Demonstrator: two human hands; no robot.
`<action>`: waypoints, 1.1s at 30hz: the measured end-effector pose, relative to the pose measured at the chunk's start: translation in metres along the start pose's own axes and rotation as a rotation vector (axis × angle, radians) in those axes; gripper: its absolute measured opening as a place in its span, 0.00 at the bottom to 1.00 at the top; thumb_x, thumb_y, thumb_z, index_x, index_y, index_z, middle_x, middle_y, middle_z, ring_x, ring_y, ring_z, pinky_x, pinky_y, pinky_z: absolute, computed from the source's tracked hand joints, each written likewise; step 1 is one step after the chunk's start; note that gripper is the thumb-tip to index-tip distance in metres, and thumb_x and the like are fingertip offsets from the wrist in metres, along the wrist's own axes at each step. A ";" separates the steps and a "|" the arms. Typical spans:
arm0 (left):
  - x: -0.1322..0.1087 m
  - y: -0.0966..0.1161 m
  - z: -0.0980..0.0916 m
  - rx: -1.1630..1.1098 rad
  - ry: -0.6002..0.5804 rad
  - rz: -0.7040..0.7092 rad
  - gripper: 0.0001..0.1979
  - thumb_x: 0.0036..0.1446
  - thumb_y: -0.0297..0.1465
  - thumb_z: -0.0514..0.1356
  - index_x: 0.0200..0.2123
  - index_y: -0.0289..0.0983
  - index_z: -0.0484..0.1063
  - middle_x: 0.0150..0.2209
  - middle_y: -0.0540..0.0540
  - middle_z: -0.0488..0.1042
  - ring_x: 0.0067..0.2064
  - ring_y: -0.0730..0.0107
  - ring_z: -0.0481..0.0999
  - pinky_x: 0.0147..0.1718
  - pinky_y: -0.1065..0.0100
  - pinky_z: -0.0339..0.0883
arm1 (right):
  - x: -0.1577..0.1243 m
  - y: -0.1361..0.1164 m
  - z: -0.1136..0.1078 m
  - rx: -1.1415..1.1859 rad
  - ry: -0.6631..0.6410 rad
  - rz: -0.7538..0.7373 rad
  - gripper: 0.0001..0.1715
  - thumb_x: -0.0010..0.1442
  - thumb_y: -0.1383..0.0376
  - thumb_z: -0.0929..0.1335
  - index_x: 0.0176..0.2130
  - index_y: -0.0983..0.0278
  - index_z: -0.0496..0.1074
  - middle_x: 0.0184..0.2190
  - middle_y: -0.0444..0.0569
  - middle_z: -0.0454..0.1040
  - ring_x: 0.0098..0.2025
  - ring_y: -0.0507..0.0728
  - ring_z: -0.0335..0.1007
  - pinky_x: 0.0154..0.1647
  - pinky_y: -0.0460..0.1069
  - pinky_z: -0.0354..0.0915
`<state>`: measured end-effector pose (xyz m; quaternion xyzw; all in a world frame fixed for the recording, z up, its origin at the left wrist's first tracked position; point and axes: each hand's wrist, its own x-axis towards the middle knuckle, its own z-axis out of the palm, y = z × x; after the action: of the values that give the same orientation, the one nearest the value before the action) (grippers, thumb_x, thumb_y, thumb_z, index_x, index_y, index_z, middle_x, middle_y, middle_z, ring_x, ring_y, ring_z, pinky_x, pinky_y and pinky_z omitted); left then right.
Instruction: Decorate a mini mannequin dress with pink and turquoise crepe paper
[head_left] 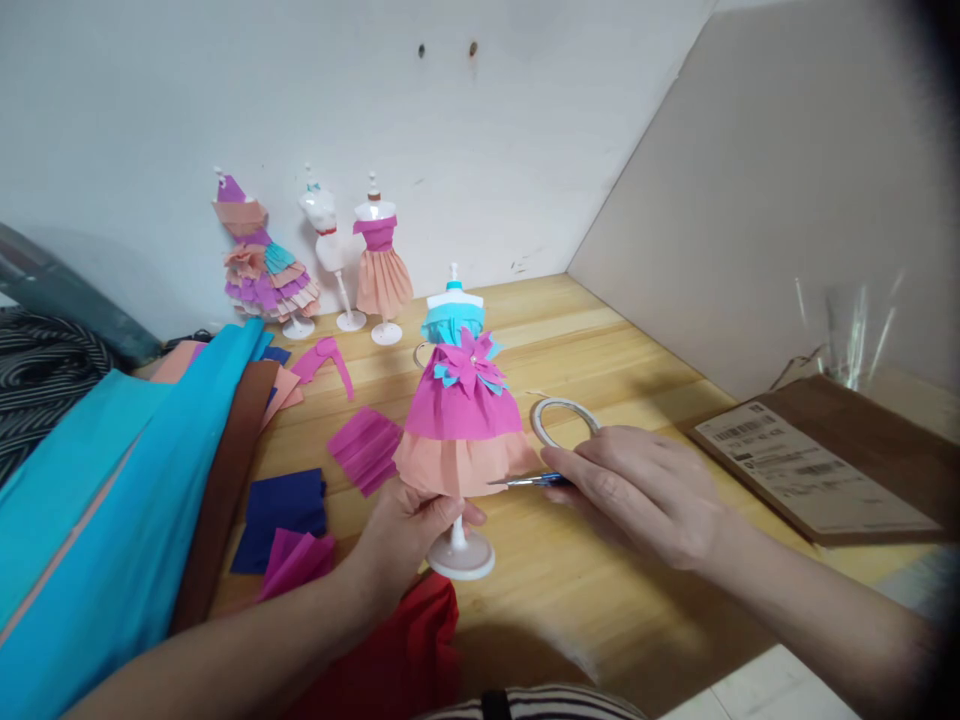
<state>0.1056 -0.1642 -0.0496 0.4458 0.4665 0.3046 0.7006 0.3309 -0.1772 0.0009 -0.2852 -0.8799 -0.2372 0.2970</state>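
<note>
A small dress-form mannequin (454, 300) stands upright on a round white base (461, 556). It wears a turquoise top, a magenta overskirt (465, 412) with a pink-and-blue paper flower (474, 360), and a peach crepe-paper skirt (457, 460) below. My left hand (405, 535) is closed round the white pole just under the peach hem, with the fingers partly hidden behind it. Scissors (529, 481) with pointed metal blades are gripped in my right hand (645, 490). Their tips reach the lower right hem of the peach skirt; the handles are mostly covered by my fingers.
Behind stand three more mannequins, one in a ruffled dress (262, 250). Turquoise paper (150, 470), magenta (365, 448), navy (281, 515) and red (409, 650) pieces lie left and in front. A tape roll (559, 402) and a labelled cardboard parcel (847, 480) are right.
</note>
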 end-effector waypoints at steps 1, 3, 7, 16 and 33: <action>0.000 0.000 0.000 -0.004 0.003 -0.003 0.17 0.39 0.42 0.65 0.22 0.31 0.77 0.21 0.45 0.74 0.24 0.74 0.66 0.26 0.72 0.56 | 0.000 0.000 0.000 0.001 -0.005 0.000 0.11 0.58 0.72 0.67 0.43 0.73 0.67 0.22 0.48 0.67 0.24 0.53 0.62 0.23 0.48 0.60; 0.000 0.000 0.000 -0.008 0.009 -0.013 0.17 0.39 0.42 0.65 0.22 0.31 0.77 0.21 0.45 0.74 0.23 0.74 0.66 0.25 0.72 0.56 | 0.000 0.000 0.000 -0.001 -0.009 0.003 0.11 0.58 0.72 0.67 0.43 0.73 0.67 0.22 0.48 0.67 0.24 0.53 0.62 0.23 0.48 0.60; 0.001 -0.001 0.000 0.004 0.006 -0.013 0.17 0.40 0.42 0.65 0.22 0.31 0.77 0.21 0.45 0.74 0.23 0.74 0.66 0.25 0.72 0.55 | 0.000 0.000 0.000 -0.005 -0.008 0.007 0.09 0.59 0.72 0.66 0.43 0.71 0.66 0.22 0.47 0.67 0.24 0.52 0.63 0.24 0.48 0.60; 0.003 -0.002 -0.002 0.018 0.033 -0.020 0.15 0.39 0.40 0.65 0.22 0.31 0.78 0.21 0.44 0.74 0.23 0.73 0.67 0.25 0.72 0.56 | 0.005 0.000 -0.001 -0.019 -0.041 0.000 0.04 0.60 0.72 0.65 0.39 0.68 0.67 0.21 0.46 0.67 0.23 0.52 0.61 0.23 0.47 0.59; 0.002 -0.001 -0.003 0.017 0.009 0.045 0.15 0.41 0.40 0.64 0.22 0.31 0.78 0.23 0.42 0.76 0.25 0.71 0.68 0.27 0.70 0.58 | -0.002 0.003 -0.010 0.000 -0.024 -0.080 0.07 0.59 0.72 0.67 0.40 0.71 0.70 0.22 0.47 0.69 0.24 0.53 0.65 0.22 0.48 0.61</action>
<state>0.1037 -0.1616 -0.0520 0.4609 0.4621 0.3183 0.6875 0.3382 -0.1815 0.0076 -0.2528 -0.8941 -0.2456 0.2765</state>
